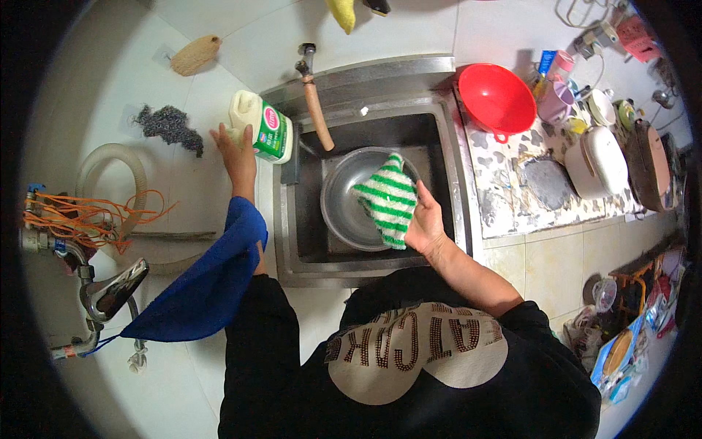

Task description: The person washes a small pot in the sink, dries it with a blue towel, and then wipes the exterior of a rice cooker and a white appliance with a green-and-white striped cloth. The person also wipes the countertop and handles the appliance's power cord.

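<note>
My right hand [426, 224] holds a green-and-white striped cloth [388, 202], which drapes over its fingers above a metal basin [341, 206]. The basin sits inside a stainless-steel sink [285, 258]. At the sink's left rim stands a white plastic jug [277, 134] with a green label. My left hand [237, 156] is at the jug's left side, fingers spread about its pale cap or neck; whether they grip it is unclear. A blue cloth [203, 291] hangs across my left forearm, below the wrist.
A tap with a tan hose [318, 112] points into the sink. On the counter at right are a red plastic bowl [496, 99], a purple mug [556, 101] and a white lidded container [595, 162]. A chrome mixer tap [115, 291] and orange netting [82, 214] are at left.
</note>
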Tool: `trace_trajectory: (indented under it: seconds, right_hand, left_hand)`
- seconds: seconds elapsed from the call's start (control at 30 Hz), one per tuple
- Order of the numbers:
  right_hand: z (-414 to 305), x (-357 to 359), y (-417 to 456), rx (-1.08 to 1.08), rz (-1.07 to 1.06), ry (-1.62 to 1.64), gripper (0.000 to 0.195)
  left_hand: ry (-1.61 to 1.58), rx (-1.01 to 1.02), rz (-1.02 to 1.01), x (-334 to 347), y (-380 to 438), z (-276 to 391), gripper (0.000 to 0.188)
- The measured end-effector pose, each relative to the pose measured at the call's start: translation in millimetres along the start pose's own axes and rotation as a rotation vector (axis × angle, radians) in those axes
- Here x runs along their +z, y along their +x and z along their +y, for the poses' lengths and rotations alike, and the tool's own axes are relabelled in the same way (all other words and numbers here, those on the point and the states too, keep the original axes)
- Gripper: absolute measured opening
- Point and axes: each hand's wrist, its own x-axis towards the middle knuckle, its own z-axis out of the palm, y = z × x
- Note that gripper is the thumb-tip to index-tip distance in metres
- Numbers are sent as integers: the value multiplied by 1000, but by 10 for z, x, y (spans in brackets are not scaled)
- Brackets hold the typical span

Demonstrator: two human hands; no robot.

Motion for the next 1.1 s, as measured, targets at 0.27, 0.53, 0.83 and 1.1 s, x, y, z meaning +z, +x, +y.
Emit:
trace_trajectory:
  seconds: [0.27,0.53,0.83,1.1]
  right_hand:
    - [-40,176,-293,-190,-35,-9,74]
    - [-177,-146,-511,-275,110,-227,82]
    - [-310,-442,-677,-11,373,-360,49]
    - [-450,-298,-606,-672,603,-1051,23]
  left_hand:
    - [-953,-295,-519,285,-1764,820,61]
    - [-1862,-938,-954,552,-2647,1412,59]
    - [-1749,-1102,-842,298,-2613,1332,40]
    - [-1687,-1091,-802,335,-2646,1448,38]
